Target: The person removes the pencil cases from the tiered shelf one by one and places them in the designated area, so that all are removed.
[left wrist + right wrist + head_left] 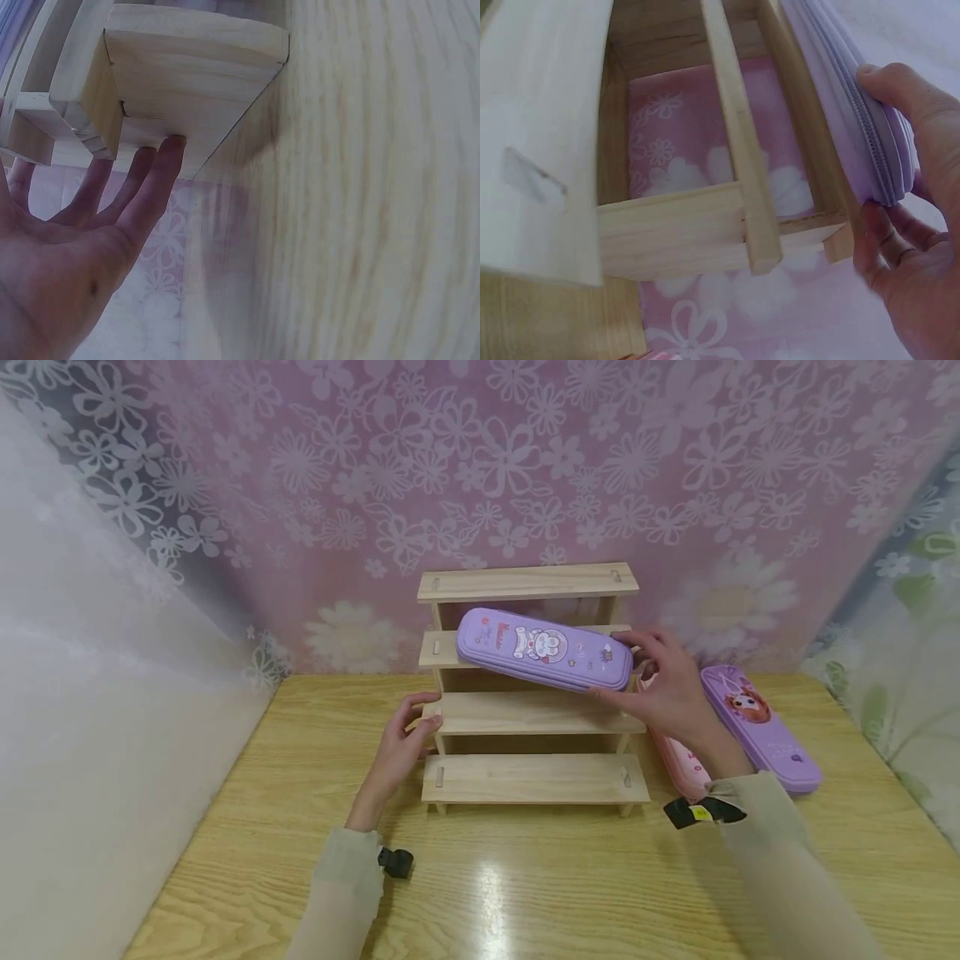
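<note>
We see the right hand point(667, 681) gripping the right end of a purple pencil case point(545, 649), thumb and fingers curled round its zipped edge. The case lies slanted across the second step from the top of a wooden stepped rack point(528, 685), its left end higher, toward 10 o'clock from that hand. The left hand point(401, 743) sits at 8 o'clock from the case, well apart from it, fingers straight and touching the left end of the rack's third step. The rack stands on a wooden table point(525, 885). At 4 o'clock from the right hand, a second purple pencil case point(761, 727) lies on the table, with a pink pencil case point(682, 760) just beside it, partly hidden by the wrist.
</note>
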The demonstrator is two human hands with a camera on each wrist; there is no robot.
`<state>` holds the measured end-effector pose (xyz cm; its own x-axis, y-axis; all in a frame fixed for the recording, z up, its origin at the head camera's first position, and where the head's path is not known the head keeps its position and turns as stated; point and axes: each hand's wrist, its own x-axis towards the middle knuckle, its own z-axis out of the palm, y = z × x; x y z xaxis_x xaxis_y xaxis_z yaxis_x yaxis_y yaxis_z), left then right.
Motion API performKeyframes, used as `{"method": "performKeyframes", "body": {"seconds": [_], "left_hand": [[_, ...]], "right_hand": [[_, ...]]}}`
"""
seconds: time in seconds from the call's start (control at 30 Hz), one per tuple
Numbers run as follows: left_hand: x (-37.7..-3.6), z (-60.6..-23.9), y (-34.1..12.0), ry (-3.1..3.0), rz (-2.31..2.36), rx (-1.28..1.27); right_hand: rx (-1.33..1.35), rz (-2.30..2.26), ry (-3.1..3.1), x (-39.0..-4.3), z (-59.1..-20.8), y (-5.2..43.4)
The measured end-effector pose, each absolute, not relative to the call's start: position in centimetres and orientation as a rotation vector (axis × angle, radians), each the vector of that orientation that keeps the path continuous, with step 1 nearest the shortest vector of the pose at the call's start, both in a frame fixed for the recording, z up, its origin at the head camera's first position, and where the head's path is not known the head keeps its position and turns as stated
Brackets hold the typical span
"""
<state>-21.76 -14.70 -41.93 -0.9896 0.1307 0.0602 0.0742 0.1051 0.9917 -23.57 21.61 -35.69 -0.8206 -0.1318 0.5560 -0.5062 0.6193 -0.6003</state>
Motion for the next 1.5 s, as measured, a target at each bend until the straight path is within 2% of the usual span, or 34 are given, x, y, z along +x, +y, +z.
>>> {"method": "performKeyframes", "body": {"seconds": [0.27,0.63,0.9,1.5], "left_hand": [[-21.6,-42.2,-14.7,2.324,2.042,0.203],[-21.6,-42.5,-14.8,2.334,2.026,0.227],[-21.7,-42.8,-15.3,2.353,2.017,0.247],[-21.6,-42.3,-15.0,2.366,1.999,0.28]], "right_hand": [[0.573,1.145,-2.305,-22.3,-37.3,22.5],[0.473,1.146,-2.285,-19.6,-38.3,24.1],[0.473,1.165,-2.143,-18.7,-39.4,26.9],[0.099,1.246,-2.095,-14.1,-37.9,31.2]]}}
